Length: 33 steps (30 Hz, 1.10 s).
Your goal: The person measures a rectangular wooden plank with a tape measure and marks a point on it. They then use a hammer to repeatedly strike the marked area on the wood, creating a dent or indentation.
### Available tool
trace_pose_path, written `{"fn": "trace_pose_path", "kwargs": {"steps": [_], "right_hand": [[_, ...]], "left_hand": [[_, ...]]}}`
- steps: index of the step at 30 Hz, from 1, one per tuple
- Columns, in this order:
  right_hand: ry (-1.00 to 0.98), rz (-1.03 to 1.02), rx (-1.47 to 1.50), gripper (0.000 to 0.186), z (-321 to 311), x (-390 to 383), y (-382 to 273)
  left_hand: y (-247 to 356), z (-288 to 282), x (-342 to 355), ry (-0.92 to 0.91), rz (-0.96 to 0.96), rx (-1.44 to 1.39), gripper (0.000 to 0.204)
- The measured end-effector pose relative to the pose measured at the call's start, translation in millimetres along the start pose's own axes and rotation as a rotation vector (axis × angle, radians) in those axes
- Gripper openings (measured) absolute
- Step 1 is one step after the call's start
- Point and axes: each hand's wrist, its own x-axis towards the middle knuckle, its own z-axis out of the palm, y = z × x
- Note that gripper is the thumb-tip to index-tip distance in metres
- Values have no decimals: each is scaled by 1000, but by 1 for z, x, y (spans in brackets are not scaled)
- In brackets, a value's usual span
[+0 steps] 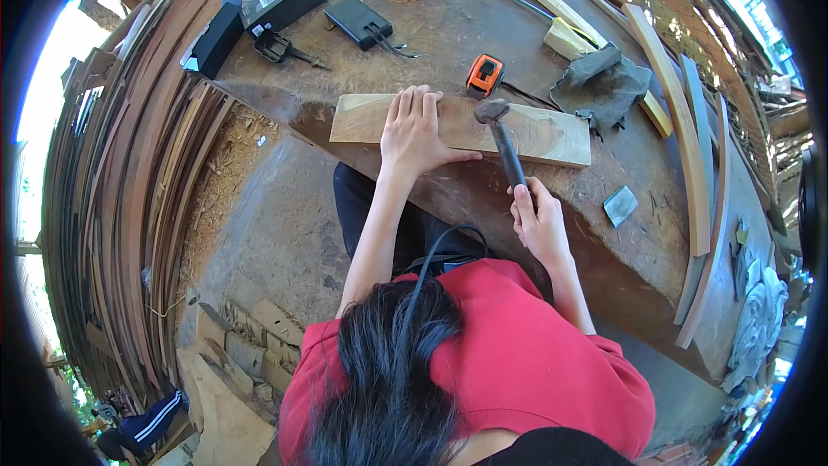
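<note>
A pale wooden board (526, 134) lies along the near edge of the bench. My left hand (412, 131) spans its left half, fingers reaching to the far edge and thumb along the near edge, holding it down. In my right hand (539, 220), the fingers wrap round the dark handle of a hammer (509, 155). The hammer's head is over the right half of the board; whether it touches the wood I cannot tell. Just beyond the board stands an orange and black tape measure (485, 75).
The brown bench (414, 26) carries a black box (285, 0), a dark pouch-like case (359, 22), a grey cloth (601, 86) and a small grey square (619, 205). Long wooden strips (677, 121) lie at the right. Stacked planks (112, 190) stand at the left.
</note>
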Motion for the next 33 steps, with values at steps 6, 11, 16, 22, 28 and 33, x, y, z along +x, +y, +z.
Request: {"fn": "trace_pose_path", "kwargs": {"steps": [6,11,16,22,28,33], "right_hand": [[128,-62,9,30,10,-6,13],[151,-90,-5,33,7,-9,12],[167,-130,-202,31,10,-3,29],[169,-160,-55,29,14,-14,24],[144,-125,-84,30,10,-8,9],[221,-210,-152,31,11,-8,21]], "left_hand": [[-1,-1,0,-2,8,-3,107],[-1,1,-1,-3,10,-3,106],[-2,1,0,13,17,-3,106],[-2,3,-1,-1,26,-11,106],[1,-2,0,-13,2,-15,105],[0,0,0,-10,0,-9,106]]}}
